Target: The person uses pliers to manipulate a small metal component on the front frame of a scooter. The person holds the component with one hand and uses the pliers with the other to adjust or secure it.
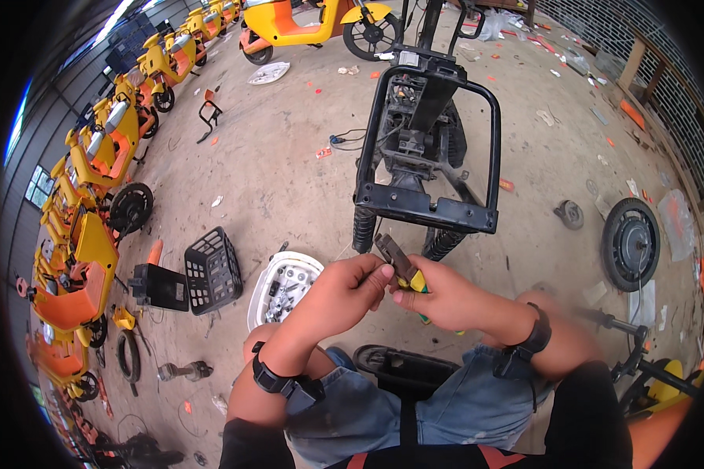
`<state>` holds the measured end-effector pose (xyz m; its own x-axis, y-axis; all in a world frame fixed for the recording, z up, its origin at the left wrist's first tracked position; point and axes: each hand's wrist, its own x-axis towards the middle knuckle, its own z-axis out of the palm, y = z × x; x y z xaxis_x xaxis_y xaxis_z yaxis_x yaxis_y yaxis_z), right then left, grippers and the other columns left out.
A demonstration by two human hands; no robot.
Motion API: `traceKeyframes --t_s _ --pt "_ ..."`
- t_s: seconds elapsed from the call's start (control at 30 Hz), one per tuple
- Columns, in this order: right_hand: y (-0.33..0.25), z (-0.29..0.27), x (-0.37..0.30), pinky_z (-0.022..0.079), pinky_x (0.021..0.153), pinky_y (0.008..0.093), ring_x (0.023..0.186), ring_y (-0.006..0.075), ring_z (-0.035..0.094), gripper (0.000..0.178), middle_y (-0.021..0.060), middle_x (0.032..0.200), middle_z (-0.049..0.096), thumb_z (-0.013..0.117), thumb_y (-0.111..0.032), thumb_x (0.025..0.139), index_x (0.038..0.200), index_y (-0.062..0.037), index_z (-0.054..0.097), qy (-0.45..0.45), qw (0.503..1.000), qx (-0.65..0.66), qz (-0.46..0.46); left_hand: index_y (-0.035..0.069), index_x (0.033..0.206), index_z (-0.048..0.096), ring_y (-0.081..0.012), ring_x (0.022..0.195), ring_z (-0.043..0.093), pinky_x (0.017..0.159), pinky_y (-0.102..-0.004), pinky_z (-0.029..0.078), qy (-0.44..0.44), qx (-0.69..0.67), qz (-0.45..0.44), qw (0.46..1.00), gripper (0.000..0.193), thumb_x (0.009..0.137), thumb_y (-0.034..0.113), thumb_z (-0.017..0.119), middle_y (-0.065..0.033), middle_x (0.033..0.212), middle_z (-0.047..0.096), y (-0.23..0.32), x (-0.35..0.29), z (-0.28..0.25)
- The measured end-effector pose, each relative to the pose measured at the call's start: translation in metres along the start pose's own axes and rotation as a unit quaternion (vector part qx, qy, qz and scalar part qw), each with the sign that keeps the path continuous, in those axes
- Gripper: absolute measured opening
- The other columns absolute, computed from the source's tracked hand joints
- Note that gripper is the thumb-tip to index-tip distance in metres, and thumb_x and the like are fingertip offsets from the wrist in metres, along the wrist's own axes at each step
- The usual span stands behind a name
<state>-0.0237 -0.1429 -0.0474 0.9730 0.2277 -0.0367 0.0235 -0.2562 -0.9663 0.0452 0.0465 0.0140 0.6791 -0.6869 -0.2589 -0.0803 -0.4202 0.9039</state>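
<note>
Head view: the right hand is clamping the yellow-handled tool, which is pointing toward eleven o'clock; at its eight o'clock, the left hand is pinching, contents hidden.

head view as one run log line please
right hand: grips yellow-and-green-handled dark metal tool; left hand: pinched beside it, contents unclear; ahead: black metal frame; left: white plastic tray, metal parts

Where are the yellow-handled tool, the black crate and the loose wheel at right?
Yellow-handled tool (396,255), head view: dark metal end.
Black crate (214,272), head view: perforated panel.
Loose wheel (630,245), head view: hub.
</note>
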Motion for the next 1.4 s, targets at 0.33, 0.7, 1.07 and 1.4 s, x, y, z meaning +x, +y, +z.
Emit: traceKeyframes --t_s 0.33,0.7,1.07,1.4 --pt "-0.026 -0.006 -0.002 0.049 0.085 0.0394 0.097 0.0302 0.064 0.037 0.0181 0.104 0.066 0.066 -0.023 0.094 0.12 0.0005 0.053 -0.017 0.995 0.013 0.096 0.001 0.098 0.067 -0.0031 0.06 0.037 0.054 -0.0221 0.031 -0.041 -0.111 -0.02 0.993 0.031 0.103 0.028 0.055 0.0077 0.066 0.046 -0.009 0.006 -0.008" --pt "-0.015 0.007 0.003 0.051 0.084 0.0396 0.095 0.0305 0.066 0.039 0.0181 0.103 0.067 0.072 -0.026 0.088 0.112 0.0006 0.058 0.063 0.995 -0.06 0.046 -0.002 0.08 0.058 -0.0108 0.056 0.054 0.052 -0.0295 0.044 0.141 0.012 0.095 0.985 0.044 0.095 0.038 0.067 -0.0077 0.06 0.059 -0.019 0.015 0.022" --pt "-0.007 0.013 0.002 0.05 0.079 0.0309 0.089 0.0147 0.062 0.021 0.0042 0.093 0.062 0.064 -0.014 0.092 0.108 -0.001 0.058 -0.068 0.982 0.179 0.005 0.0 0.097 0.068 -0.0046 0.065 0.045 0.058 -0.0225 0.037 0.236 -0.138 0.125 0.954 0.035 0.1 0.034 0.06 0.0032 0.072 0.056 0.0 0.006 0.005" --pt "-0.011 0.002 0.009 0.043 0.055 0.0262 0.065 0.0098 0.055 0.027 0.0017 0.077 0.056 0.058 -0.031 0.096 0.095 -0.004 0.059 -0.034 0.964 0.238 0.117 -0.002 0.095 0.063 -0.0098 0.064 0.05 0.062 -0.0278 0.043 0.244 0.096 0.081 0.962 0.042 0.106 0.035 0.047 -0.0031 0.066 0.055 -0.001 -0.003 -0.007"
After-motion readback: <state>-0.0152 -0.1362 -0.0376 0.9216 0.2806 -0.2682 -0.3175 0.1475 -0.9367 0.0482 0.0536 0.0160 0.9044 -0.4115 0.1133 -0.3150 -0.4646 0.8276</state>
